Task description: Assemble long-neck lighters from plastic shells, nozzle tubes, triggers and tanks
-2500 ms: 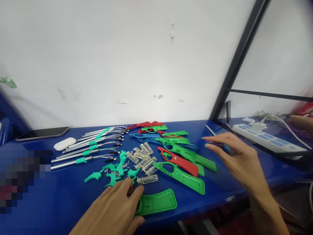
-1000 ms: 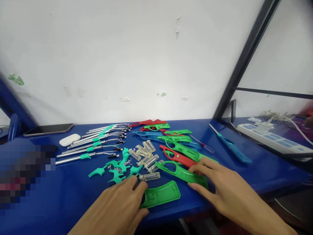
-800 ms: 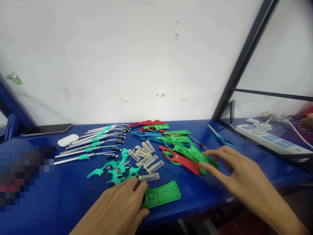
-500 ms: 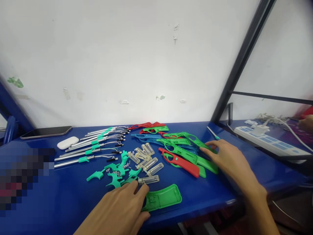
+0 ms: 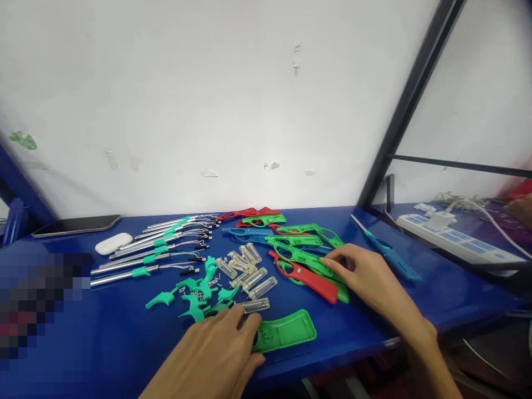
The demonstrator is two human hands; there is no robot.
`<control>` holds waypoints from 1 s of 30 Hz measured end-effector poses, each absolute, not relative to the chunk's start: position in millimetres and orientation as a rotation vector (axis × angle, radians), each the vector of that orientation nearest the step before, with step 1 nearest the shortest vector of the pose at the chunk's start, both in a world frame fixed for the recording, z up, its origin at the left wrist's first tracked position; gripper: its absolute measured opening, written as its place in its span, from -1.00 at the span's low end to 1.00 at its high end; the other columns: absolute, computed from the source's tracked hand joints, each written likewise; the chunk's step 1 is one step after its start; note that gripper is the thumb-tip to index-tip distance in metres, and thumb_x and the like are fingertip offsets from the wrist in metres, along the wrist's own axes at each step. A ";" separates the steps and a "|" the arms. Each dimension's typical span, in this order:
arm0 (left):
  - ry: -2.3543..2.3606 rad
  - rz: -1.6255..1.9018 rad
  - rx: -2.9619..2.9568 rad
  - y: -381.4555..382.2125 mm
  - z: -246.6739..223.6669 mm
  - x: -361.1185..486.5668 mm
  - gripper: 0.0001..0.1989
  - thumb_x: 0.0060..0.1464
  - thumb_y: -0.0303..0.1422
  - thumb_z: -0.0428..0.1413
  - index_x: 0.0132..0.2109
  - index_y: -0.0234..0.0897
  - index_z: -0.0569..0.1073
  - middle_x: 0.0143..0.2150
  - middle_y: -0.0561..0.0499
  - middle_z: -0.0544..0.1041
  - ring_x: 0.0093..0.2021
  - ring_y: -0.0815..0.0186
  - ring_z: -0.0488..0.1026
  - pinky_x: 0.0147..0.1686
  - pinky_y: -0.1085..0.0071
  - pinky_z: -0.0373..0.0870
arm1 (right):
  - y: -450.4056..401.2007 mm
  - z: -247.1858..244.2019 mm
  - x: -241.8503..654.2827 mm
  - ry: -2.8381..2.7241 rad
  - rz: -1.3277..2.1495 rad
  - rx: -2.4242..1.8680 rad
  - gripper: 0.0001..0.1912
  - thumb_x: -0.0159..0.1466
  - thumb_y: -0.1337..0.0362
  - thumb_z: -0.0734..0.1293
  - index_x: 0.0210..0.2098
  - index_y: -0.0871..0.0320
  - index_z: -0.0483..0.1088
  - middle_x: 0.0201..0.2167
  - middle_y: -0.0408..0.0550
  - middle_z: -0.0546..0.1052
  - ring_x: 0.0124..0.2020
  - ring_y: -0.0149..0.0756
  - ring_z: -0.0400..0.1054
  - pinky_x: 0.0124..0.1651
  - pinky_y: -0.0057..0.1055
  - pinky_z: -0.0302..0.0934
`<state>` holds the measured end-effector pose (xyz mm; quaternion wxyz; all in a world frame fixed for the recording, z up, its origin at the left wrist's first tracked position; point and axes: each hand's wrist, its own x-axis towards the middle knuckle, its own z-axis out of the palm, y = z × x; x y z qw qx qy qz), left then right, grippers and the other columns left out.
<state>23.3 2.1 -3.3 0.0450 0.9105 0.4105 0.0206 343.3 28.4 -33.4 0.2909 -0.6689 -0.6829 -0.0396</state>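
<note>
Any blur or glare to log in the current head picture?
Head view: front red casing is fairly crisp; the red shape at the far right edge looks soft; a pixelated block hides part of the left; a faint glint marks the blue table near its front edge.

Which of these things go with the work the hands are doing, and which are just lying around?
Probably for the work:
- green handle shell at the left hand
- red handle shell
- clear fuel tanks
- teal triggers
- wired metal tubes

Probably just lying around:
- phone
- white earbud case
- power strip
</note>
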 end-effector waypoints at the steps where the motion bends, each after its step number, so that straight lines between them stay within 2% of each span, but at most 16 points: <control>1: 1.245 0.057 2.795 2.5 -3.4 25.1 -0.69 0.30 -0.51 0.12 0.11 -0.19 0.60 0.07 -0.17 0.66 -0.03 -0.02 0.68 -0.06 0.09 0.65 | 29.8 -34.4 343.8 -1.813 -0.109 -1.777 -0.71 0.42 0.05 0.33 -0.28 0.04 0.63 -0.32 -0.06 0.69 -0.38 -0.18 0.54 -0.31 -0.29 0.35; 6: 1.208 0.141 2.895 3.2 -8.8 28.4 -0.64 0.36 -0.51 0.07 0.21 -0.22 0.55 0.07 -0.19 0.65 0.01 -0.03 0.67 -0.05 0.12 0.64 | 33.2 -38.5 348.9 -1.780 -0.124 -1.763 -0.66 0.44 0.04 0.30 -0.29 0.06 0.60 -0.31 -0.04 0.69 -0.38 -0.17 0.54 -0.32 -0.29 0.34; 10: 1.201 0.163 2.936 4.1 -7.2 30.2 -0.60 0.36 -0.43 0.12 0.30 -0.20 0.49 0.15 -0.21 0.62 0.04 -0.05 0.65 -0.07 0.11 0.67 | 28.4 -35.0 347.5 -1.803 -0.118 -1.759 -0.64 0.47 -0.01 0.29 -0.20 0.06 0.63 -0.28 -0.04 0.68 -0.36 -0.17 0.54 -0.27 -0.28 0.36; 14: 1.232 0.021 2.902 6.4 5.0 31.1 -0.63 0.40 -0.41 0.06 0.26 -0.17 0.53 0.12 -0.18 0.64 0.04 -0.09 0.65 -0.12 0.04 0.69 | 21.8 -32.5 343.7 -1.902 -0.074 -1.735 -0.63 0.36 -0.10 0.42 -0.07 0.00 0.66 -0.10 -0.03 0.68 -0.21 -0.13 0.59 -0.13 -0.25 0.43; 17: 1.256 -0.003 2.899 6.9 11.7 27.0 -0.59 0.41 -0.47 -0.04 0.21 -0.11 0.58 0.08 -0.13 0.66 0.00 -0.08 0.66 -0.15 -0.01 0.70 | 21.1 -34.6 342.2 -1.910 -0.081 -1.726 -0.66 0.35 -0.06 0.43 -0.08 0.02 0.67 -0.08 -0.01 0.67 -0.11 -0.07 0.59 -0.06 -0.21 0.43; 19: 1.251 0.007 2.910 7.1 13.0 22.9 -0.56 0.40 -0.50 -0.08 0.19 -0.09 0.59 0.05 -0.12 0.67 -0.04 -0.05 0.67 -0.15 -0.02 0.70 | 22.4 -35.9 341.8 -1.886 -0.093 -1.724 -0.70 0.33 -0.04 0.44 -0.13 0.01 0.66 -0.15 -0.02 0.68 -0.14 -0.06 0.58 -0.13 -0.22 0.43; 23: 1.224 0.051 2.949 8.8 9.7 15.3 -0.57 0.39 -0.50 -0.09 0.12 -0.09 0.62 0.03 -0.11 0.66 -0.02 -0.04 0.66 -0.18 0.05 0.71 | 23.3 -32.6 340.3 -1.798 -0.094 -1.694 -0.74 0.37 -0.01 0.39 -0.25 0.01 0.63 -0.34 -0.08 0.67 -0.37 -0.16 0.53 -0.31 -0.30 0.35; 26: 1.203 0.426 3.066 9.6 4.5 10.3 -0.55 0.41 -0.47 -0.08 0.27 -0.03 0.51 0.12 -0.11 0.61 0.13 -0.03 0.59 0.00 0.04 0.66 | 13.9 -23.6 334.0 -1.709 -0.093 -1.650 -0.69 0.39 -0.03 0.38 -0.26 0.05 0.62 -0.45 -0.10 0.63 -0.47 -0.22 0.46 -0.37 -0.32 0.33; 28: 1.180 0.723 3.150 8.7 1.2 7.7 -0.47 0.41 -0.44 -0.02 0.44 0.01 0.31 0.33 -0.15 0.48 0.28 -0.06 0.47 0.17 -0.03 0.54 | 1.7 -16.3 323.8 -1.693 -0.033 -1.609 -0.68 0.37 -0.05 0.41 -0.27 0.05 0.63 -0.49 -0.13 0.61 -0.51 -0.25 0.45 -0.42 -0.36 0.32; 30: 1.121 0.850 3.230 6.9 -1.0 6.4 -0.36 0.39 -0.41 0.04 0.53 0.01 0.15 0.48 -0.15 0.32 0.40 -0.11 0.33 0.28 -0.06 0.43 | -12.3 -10.1 308.7 -1.759 0.165 -1.535 -0.72 0.33 -0.04 0.47 -0.32 0.02 0.63 -0.49 -0.18 0.62 -0.50 -0.28 0.46 -0.45 -0.40 0.29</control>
